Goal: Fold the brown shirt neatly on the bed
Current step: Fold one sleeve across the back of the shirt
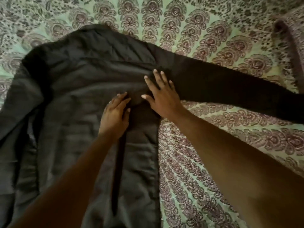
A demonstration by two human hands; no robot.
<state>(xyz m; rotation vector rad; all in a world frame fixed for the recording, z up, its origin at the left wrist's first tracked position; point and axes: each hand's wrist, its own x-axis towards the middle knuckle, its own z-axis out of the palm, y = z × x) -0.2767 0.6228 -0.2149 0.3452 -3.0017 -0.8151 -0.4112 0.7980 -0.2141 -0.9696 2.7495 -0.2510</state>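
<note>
Head view: a brown shirt (79,89) lies spread across a patterned bedspread (205,170), its body running from the top of the frame down toward the wearer and one long sleeve (230,86) stretched out flat to the right, well clear of the body. The other side of the shirt, at the left edge, looks bunched and partly turned over itself; how it lies cannot be told exactly.

The right hand (162,94) rests flat on the cloth with fingers spread, where the sleeve joins the body. The left hand (115,114) lies just beside it on the body, fingers held together and extended, pressing down; neither hand pinches or grips any fabric.

The step in hand appears to be smoothing and pinning the shirt at the right shoulder before the first fold, so the task seems at an early stage, with no fold on this side yet made.

The next move likely calls for one hand to hold the shoulder seam steady as a hinge while the other reaches out along the sleeve, takes it and brings it across the body. The wrinkles near the hands may need flattening first, or the fold could set crooked.
</note>
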